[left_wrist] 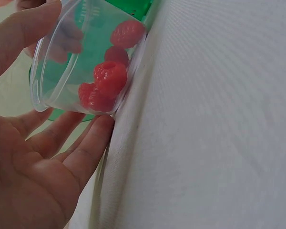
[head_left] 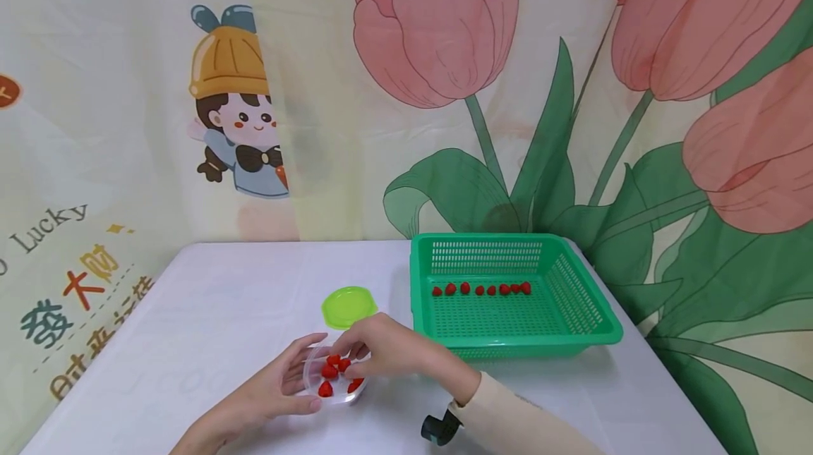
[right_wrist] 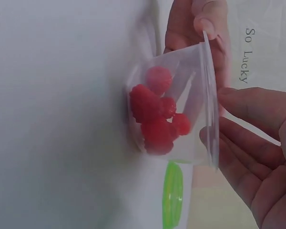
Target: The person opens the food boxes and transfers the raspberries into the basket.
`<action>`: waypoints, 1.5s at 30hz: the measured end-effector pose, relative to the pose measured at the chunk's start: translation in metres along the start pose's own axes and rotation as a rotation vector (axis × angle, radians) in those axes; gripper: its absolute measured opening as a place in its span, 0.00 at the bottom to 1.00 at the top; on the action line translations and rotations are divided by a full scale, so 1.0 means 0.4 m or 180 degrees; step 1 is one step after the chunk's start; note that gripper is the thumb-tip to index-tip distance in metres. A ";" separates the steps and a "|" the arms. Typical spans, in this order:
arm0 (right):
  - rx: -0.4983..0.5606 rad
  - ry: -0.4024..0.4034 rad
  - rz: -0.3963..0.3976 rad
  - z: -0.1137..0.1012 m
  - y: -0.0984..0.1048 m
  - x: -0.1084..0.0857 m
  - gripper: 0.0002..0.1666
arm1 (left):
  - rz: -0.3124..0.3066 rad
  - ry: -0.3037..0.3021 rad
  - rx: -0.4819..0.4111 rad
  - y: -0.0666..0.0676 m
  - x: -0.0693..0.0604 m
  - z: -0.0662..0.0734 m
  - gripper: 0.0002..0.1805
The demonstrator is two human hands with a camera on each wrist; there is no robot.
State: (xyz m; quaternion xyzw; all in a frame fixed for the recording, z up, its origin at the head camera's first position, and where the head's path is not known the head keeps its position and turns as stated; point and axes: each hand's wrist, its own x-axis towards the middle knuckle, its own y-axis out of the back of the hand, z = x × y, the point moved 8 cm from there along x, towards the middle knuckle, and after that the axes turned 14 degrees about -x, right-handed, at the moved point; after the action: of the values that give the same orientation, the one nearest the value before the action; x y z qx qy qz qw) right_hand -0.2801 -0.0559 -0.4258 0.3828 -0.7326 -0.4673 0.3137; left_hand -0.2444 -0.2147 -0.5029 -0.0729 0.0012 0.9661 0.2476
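Note:
A clear plastic tub (head_left: 310,373) with several red raspberries (head_left: 329,372) in it stands on the table. My left hand (head_left: 276,386) holds the tub from the left, thumb at the near side and fingers round the far side. In the left wrist view, raspberries (left_wrist: 110,79) lie at the tub's bottom. From the right, my right hand (head_left: 384,348) reaches over the rim. In the right wrist view its thumb and fingers (right_wrist: 240,160) are apart at the tub's mouth, above the raspberries (right_wrist: 147,104), and I see nothing held between them.
A green plastic basket (head_left: 517,339) stands to the right, with several raspberries (head_left: 466,288) in a row inside it. Behind the tub lies a lime-green lid (head_left: 348,307) on the white table (head_left: 254,300). A printed curtain (head_left: 330,88) hangs behind.

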 end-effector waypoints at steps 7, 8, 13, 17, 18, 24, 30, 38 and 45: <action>-0.0199 0.0053 -0.0037 -0.012 -0.024 0.005 0.18 | -0.0152 -0.0192 0.0004 -0.007 0.006 0.009 0.53; -0.0239 0.0047 -0.0040 -0.013 -0.026 0.005 0.19 | -0.0177 -0.0228 0.0007 -0.008 0.007 0.011 0.53; -0.0386 0.0031 -0.0067 -0.018 -0.035 0.010 0.21 | -0.0209 -0.0298 -0.0022 -0.007 0.006 0.012 0.53; -0.0474 0.0048 -0.0077 -0.020 -0.045 0.018 0.21 | -0.0207 -0.0333 -0.0027 -0.006 0.005 0.012 0.52; -0.0470 0.0061 -0.0083 -0.021 -0.048 0.021 0.21 | -0.0213 -0.0331 -0.0031 -0.006 0.005 0.011 0.52; -0.0428 0.0139 -0.0120 -0.030 -0.074 0.035 0.16 | -0.0269 -0.0322 -0.0092 -0.008 0.003 0.012 0.53; -0.0489 0.0104 -0.0151 -0.034 -0.079 0.045 0.15 | -0.0265 -0.0253 -0.0121 -0.008 0.005 0.013 0.54; -0.0564 0.0041 -0.0237 -0.038 -0.082 0.046 0.15 | -0.0265 -0.0232 -0.0133 -0.006 0.007 0.007 0.54; -0.0631 0.0064 -0.0350 -0.045 -0.088 0.047 0.14 | -0.0272 -0.0268 -0.0151 -0.009 0.004 0.009 0.54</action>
State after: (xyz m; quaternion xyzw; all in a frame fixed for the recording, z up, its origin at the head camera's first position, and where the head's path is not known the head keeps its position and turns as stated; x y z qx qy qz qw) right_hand -0.2656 -0.0895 -0.4498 0.3942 -0.6575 -0.5500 0.3313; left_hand -0.2446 -0.2107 -0.4995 -0.0380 -0.0353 0.9567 0.2866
